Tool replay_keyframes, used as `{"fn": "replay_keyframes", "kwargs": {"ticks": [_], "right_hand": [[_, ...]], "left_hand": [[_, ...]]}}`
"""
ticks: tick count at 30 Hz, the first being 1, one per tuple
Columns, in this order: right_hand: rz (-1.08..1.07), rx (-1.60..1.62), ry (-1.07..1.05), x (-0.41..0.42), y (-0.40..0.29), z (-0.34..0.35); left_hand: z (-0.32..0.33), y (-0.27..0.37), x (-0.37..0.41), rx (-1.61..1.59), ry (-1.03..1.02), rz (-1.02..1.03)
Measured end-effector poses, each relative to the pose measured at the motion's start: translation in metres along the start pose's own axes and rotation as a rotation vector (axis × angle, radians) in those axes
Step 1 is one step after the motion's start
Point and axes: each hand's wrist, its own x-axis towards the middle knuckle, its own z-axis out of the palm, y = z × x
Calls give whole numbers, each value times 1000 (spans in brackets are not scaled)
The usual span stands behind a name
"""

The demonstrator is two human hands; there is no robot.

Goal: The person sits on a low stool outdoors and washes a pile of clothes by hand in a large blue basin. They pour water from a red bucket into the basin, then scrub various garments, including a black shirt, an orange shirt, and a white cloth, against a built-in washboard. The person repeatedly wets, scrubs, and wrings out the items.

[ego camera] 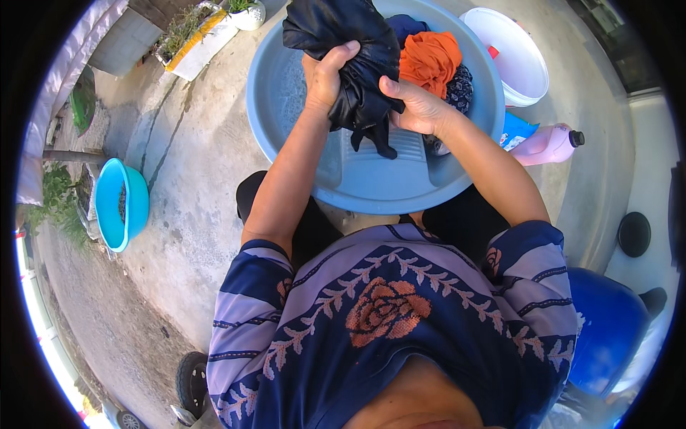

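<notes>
Both my hands are on a dark, wet-looking cloth (370, 69) above a large blue plastic washtub (370, 201) with a ribbed washboard (388, 147) moulded into its near side. My left hand (327, 72) grips the cloth's middle, thumb on top. At its right edge, my right hand (415, 104) has the thumb raised and its fingers partly hidden by the cloth. One end of the cloth hangs over the washboard. In the tub's right part lie an orange cloth (431, 59), a navy cloth (404, 27) and a black patterned cloth (460, 88).
A white bucket (512, 59), a blue packet (519, 130) and a pink bottle with a black cap (549, 143) stand right of the tub. A turquoise basin (136, 201) is at left on the concrete, a planter box (201, 45) beyond it. A blue container (605, 327) is at lower right.
</notes>
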Motion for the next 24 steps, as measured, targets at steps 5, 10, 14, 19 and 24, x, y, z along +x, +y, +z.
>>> {"fn": "replay_keyframes", "kwargs": {"ticks": [5, 10, 14, 19, 24], "right_hand": [[-120, 66, -18, 18, 11, 12], [-238, 83, 90, 35, 22, 18], [-448, -25, 142, 30, 14, 21], [-579, -169, 218, -20, -22, 5], [-746, -116, 534, -131, -39, -52]], "left_hand": [[-2, -2, -6, 4, 81, 118], [-8, -4, -6, 22, 123, 195], [9, 8, -14, -79, 42, 180], [39, 15, -21, 40, -215, 123], [95, 22, -26, 616, -761, -91]]}}
